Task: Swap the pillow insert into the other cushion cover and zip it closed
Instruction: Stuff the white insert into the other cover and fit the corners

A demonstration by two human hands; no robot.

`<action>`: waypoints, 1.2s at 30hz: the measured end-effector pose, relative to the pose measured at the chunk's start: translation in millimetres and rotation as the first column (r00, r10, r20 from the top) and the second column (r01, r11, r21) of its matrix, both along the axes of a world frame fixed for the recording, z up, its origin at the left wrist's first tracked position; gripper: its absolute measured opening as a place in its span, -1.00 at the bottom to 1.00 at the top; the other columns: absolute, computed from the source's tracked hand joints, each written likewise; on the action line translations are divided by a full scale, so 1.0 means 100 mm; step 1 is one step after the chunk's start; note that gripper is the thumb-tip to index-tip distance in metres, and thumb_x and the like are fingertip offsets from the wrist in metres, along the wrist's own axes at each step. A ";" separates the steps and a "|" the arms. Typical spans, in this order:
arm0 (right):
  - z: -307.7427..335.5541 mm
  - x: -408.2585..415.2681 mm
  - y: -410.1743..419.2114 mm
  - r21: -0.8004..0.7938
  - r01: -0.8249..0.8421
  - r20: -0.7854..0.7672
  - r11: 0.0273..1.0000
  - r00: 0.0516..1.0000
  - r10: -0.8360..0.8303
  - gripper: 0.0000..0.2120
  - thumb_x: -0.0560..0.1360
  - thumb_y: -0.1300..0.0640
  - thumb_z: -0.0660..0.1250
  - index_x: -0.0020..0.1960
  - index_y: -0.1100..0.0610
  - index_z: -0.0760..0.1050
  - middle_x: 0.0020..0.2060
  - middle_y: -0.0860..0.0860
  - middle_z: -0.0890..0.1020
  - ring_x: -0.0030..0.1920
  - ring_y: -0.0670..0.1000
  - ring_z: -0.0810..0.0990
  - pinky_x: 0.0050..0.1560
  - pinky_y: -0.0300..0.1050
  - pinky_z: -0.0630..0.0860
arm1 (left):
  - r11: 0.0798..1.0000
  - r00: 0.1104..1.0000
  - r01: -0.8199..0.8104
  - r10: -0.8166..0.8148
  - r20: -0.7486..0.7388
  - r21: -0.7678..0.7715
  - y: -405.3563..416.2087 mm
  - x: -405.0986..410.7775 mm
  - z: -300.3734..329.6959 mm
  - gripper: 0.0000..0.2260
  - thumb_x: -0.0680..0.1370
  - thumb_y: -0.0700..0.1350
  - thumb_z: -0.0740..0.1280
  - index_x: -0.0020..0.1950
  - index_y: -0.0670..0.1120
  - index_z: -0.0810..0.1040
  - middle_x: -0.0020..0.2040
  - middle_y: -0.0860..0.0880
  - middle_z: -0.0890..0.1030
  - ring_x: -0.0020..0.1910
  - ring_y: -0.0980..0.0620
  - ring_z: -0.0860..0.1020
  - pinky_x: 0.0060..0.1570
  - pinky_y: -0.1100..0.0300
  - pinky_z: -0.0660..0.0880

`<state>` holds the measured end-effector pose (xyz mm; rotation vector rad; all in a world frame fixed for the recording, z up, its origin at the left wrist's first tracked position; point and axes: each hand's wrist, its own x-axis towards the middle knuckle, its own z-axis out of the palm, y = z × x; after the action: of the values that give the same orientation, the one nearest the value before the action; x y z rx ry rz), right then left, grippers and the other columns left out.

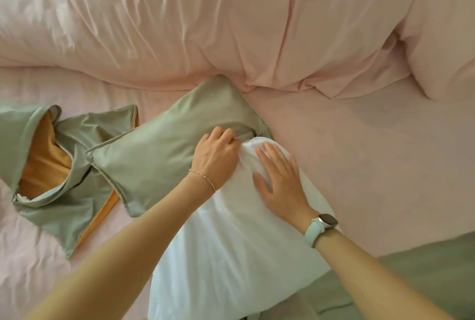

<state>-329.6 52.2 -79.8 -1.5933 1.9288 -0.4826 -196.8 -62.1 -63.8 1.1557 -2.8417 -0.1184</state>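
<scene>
A white pillow insert [231, 242] lies on the bed, its far end tucked into the open mouth of a sage-green cushion cover [159, 155]. My left hand [216, 155] grips the edge of that cover's opening, fingers curled on the fabric. Flat on the insert near the opening, my right hand [280, 180] presses down with straight fingers. A second sage-green cover [59, 165] with an orange lining lies empty and crumpled at the left, its opening gaping.
The pink bed sheet [359, 165] spreads to the right. A rumpled pink duvet [205, 24] fills the back, with a pink pillow [442, 36] at the far right. A green fabric [411, 281] lies at the bottom right.
</scene>
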 end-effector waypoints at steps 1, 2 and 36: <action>-0.02 0.02 -0.01 0.024 -0.006 0.018 1.000 1.000 0.005 -0.39 0.50 -0.16 -0.08 0.48 0.09 0.15 0.48 0.06 0.18 0.49 0.01 0.05 0.43 0.00 -0.07 | 0.999 0.999 -0.005 0.003 0.044 0.032 -0.03 0.01 -0.01 -0.85 0.21 -0.29 0.45 -0.41 -0.08 0.55 -0.40 -0.02 0.48 -0.40 -0.06 0.48 -0.51 0.23 0.32; -0.04 0.04 -0.03 0.048 -0.012 0.047 0.999 0.999 0.010 -0.36 0.48 -0.19 -0.11 0.49 0.06 0.09 0.49 0.04 0.12 0.50 -0.01 0.00 0.45 0.00 -0.08 | 0.997 0.996 -0.019 0.012 0.093 0.068 -0.07 0.04 -0.01 -0.83 0.18 -0.28 0.51 -0.40 -0.08 0.57 -0.41 -0.02 0.48 -0.41 -0.06 0.50 -0.52 0.26 0.32; -0.36 0.05 -0.62 0.152 0.122 0.066 0.981 0.989 -0.133 -0.65 0.56 -0.02 0.12 0.26 0.10 0.46 0.17 0.05 0.54 0.18 0.14 0.45 0.08 -0.03 0.29 | 0.964 0.981 -0.192 0.191 0.023 0.184 -0.31 0.12 0.05 -0.79 0.45 -0.10 0.21 -0.31 -0.11 0.58 -0.32 -0.06 0.52 -0.40 -0.11 0.50 -0.50 0.25 0.34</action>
<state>-324.5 -10.1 -115.4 -1.3457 1.9688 -0.4344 -184.4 -92.6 -58.9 1.4606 -2.7514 -0.3758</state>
